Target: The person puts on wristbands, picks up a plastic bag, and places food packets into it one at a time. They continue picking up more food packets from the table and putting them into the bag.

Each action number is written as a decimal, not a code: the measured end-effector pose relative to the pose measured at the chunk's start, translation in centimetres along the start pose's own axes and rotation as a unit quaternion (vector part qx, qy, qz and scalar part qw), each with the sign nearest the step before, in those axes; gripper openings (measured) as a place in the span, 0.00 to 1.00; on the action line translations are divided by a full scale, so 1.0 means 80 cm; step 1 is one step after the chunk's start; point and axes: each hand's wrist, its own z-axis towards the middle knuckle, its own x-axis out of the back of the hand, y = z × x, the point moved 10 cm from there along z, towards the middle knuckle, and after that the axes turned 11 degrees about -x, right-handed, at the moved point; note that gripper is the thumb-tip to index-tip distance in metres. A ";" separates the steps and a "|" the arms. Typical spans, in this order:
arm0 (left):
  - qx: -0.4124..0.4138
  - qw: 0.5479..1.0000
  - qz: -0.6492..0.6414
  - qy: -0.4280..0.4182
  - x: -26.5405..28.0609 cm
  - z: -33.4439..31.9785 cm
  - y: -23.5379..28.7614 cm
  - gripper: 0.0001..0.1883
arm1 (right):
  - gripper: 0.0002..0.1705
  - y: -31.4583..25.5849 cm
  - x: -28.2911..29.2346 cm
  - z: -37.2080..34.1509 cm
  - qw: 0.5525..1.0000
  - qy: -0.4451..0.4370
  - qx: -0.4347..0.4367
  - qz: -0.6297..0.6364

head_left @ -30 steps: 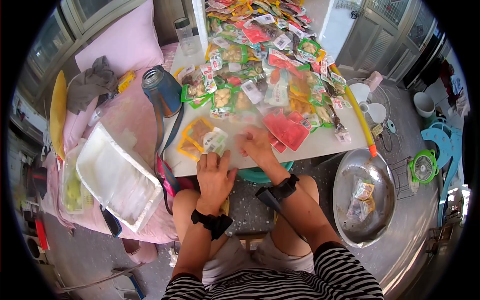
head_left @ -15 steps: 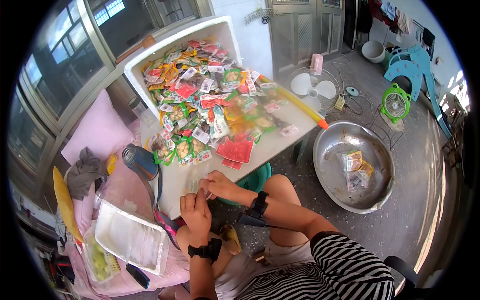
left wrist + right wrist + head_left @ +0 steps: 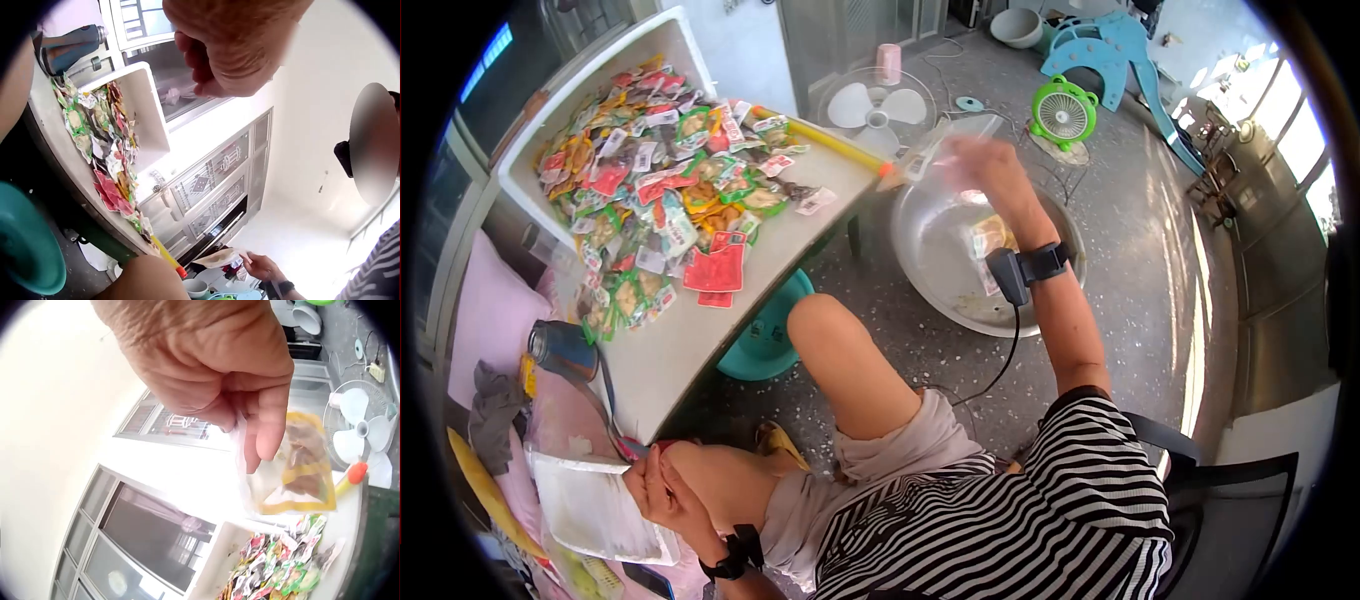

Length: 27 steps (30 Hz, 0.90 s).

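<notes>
Over the big metal basin [image 3: 930,275], my right hand [image 3: 990,175] pinches the top of a clear plastic bag, blurred in the head view. The right wrist view shows this bag holding yellow-edged snack packets [image 3: 306,465], gripped between thumb and fingers. Another bag of yellow packets [image 3: 990,238] lies in the basin, partly behind my right forearm. My left hand [image 3: 665,495] hangs loosely curled beside the white foam tray [image 3: 590,505], holding nothing; in the left wrist view the hand [image 3: 234,50] is close to the camera.
Many snack packets [image 3: 650,190] spill from a white foam box [image 3: 680,45] across the table [image 3: 660,375]. A yellow tube [image 3: 825,138] lies along its edge, and a teal basin [image 3: 770,345] sits below. A standing fan [image 3: 877,115] and green fan [image 3: 1064,112] stand beyond the metal basin.
My hands were together at the table's near edge. The right hand has carried the bag rightward over the basin; the left has drawn back to the left. The head view has swung right.
</notes>
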 end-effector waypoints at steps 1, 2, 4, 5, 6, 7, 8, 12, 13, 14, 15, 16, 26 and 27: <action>0.020 1.000 -0.006 -0.004 0.002 -0.005 -0.008 0.10 | 0.18 0.016 0.043 0.008 0.999 0.042 0.003 -0.006; 0.041 0.999 -0.008 -0.011 0.005 -0.011 -0.016 0.11 | 0.17 0.060 0.088 0.018 0.995 0.069 -0.019 0.067; 0.019 1.000 -0.009 -0.001 0.010 -0.020 -0.025 0.11 | 0.16 0.171 0.168 0.018 0.977 0.146 -0.120 0.099; 0.007 1.000 -0.008 0.005 0.015 -0.023 -0.028 0.11 | 0.16 0.226 0.202 0.008 0.959 0.205 -0.179 0.081; 0.013 1.000 -0.005 0.005 0.017 -0.025 -0.032 0.11 | 0.16 0.279 0.236 -0.005 0.934 0.257 -0.237 0.071; 0.020 1.000 -0.003 0.004 0.020 -0.027 -0.035 0.10 | 0.15 0.327 0.257 -0.015 0.920 0.271 -0.279 0.049; 0.027 1.000 0.001 0.004 0.024 -0.030 -0.038 0.10 | 0.16 0.345 0.253 -0.032 0.907 0.267 -0.324 0.035; 0.062 0.998 0.025 -0.002 0.035 -0.046 -0.061 0.10 | 0.20 0.292 0.154 -0.051 0.958 0.132 -0.253 0.039; 0.066 0.997 0.032 -0.005 0.037 -0.049 -0.066 0.10 | 0.21 0.257 0.118 -0.050 0.964 0.108 -0.244 0.015; 0.071 0.997 0.039 -0.007 0.039 -0.052 -0.068 0.09 | 0.20 0.212 0.077 -0.050 0.975 0.065 -0.211 -0.002; 0.079 0.996 0.047 -0.003 0.042 -0.052 -0.069 0.09 | 0.20 0.192 0.039 -0.039 0.978 0.021 -0.206 -0.008; 0.089 0.995 0.047 -0.004 0.043 -0.056 -0.077 0.09 | 0.20 0.156 -0.002 -0.036 0.984 -0.015 -0.177 -0.018; 0.142 0.978 0.144 0.041 0.085 -0.079 -0.135 0.06 | 0.16 -0.051 -0.404 -0.147 0.870 -0.491 -0.043 0.016; 0.138 0.976 0.162 0.047 0.088 -0.085 -0.150 0.06 | 0.16 -0.057 -0.430 -0.161 0.856 -0.515 -0.036 0.015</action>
